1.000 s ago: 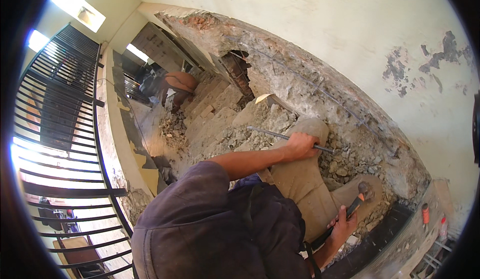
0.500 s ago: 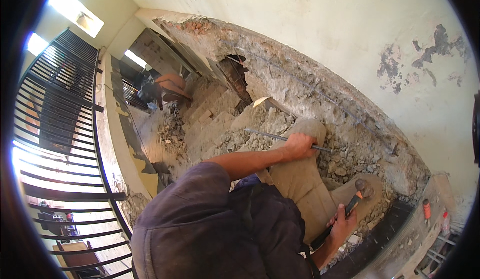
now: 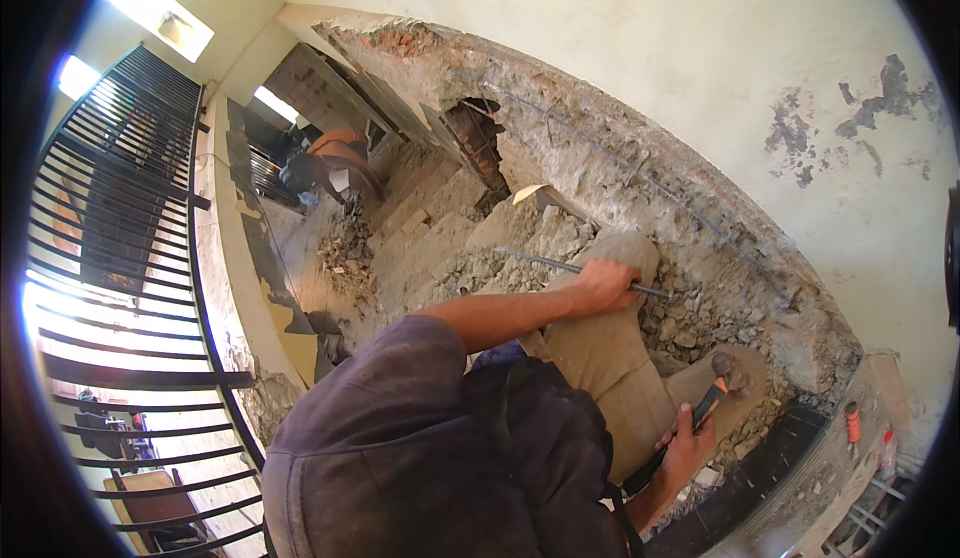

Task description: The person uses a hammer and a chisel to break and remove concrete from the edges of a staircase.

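My left hand (image 3: pixel 605 285) is closed around a long, thin steel chisel (image 3: pixel 540 259), which lies slantwise over my bent knee, its far end above broken concrete. In my right hand (image 3: pixel 686 445) I grip a hammer with a black and orange handle (image 3: pixel 711 401). Its worn metal head (image 3: pixel 733 370) rests near my other lower leg, apart from the chisel. Rubble (image 3: pixel 690 323) lies between my legs and the foot of the hacked wall (image 3: pixel 600 163).
Rebar runs along the chipped wall, which has a dark hole (image 3: pixel 478 138). At left rises a black barred grille (image 3: pixel 120 368). A co-worker (image 3: pixel 338 153) bends over farther back. An orange-handled tool (image 3: pixel 853 423) lies on a ledge at right.
The view has shifted slightly. The co-worker at the back has changed posture a little. Both my hands keep their hold on the chisel and the hammer, nearly in place.
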Available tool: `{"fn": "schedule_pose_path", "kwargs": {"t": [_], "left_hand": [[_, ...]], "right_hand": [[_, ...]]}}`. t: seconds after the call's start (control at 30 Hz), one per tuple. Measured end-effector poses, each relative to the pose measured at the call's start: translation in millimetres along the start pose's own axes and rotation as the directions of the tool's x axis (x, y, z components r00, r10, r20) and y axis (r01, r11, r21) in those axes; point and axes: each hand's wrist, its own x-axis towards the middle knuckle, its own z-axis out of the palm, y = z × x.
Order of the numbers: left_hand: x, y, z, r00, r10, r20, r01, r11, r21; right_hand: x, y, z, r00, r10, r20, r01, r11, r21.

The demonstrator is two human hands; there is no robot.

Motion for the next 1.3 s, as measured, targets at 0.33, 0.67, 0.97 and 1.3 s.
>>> {"fn": "schedule_pose_path", "kwargs": {"t": [0.33, 0.67, 0.97, 1.3], "left_hand": [[-0.6, 51.2, -26.8, 0.991, 0.123, 0.049, -0.122, 0.992, -0.01], [37.4, 197.7, -32.4, 0.776, 0.626, -0.083, -0.628, 0.753, -0.197], [95.1, 196.1, -11.2, 0.748, 0.643, -0.165, -0.663, 0.735, -0.143], [109.8, 193.2, 6.9, 0.75, 0.608, -0.261, -0.653, 0.743, -0.146]], "right_hand": [[8.1, 8.7, -5.0, 0.999, 0.036, -0.026, -0.037, 0.999, -0.032], [4.3, 0.2, -5.3, 0.997, 0.021, -0.072, -0.024, 0.998, -0.051], [-1.7, -2.5, -6.6, 0.996, 0.048, -0.074, -0.05, 0.998, -0.036], [-0.4, -4.0, -10.4, 0.997, 0.036, -0.067, -0.035, 0.999, 0.009]]}}
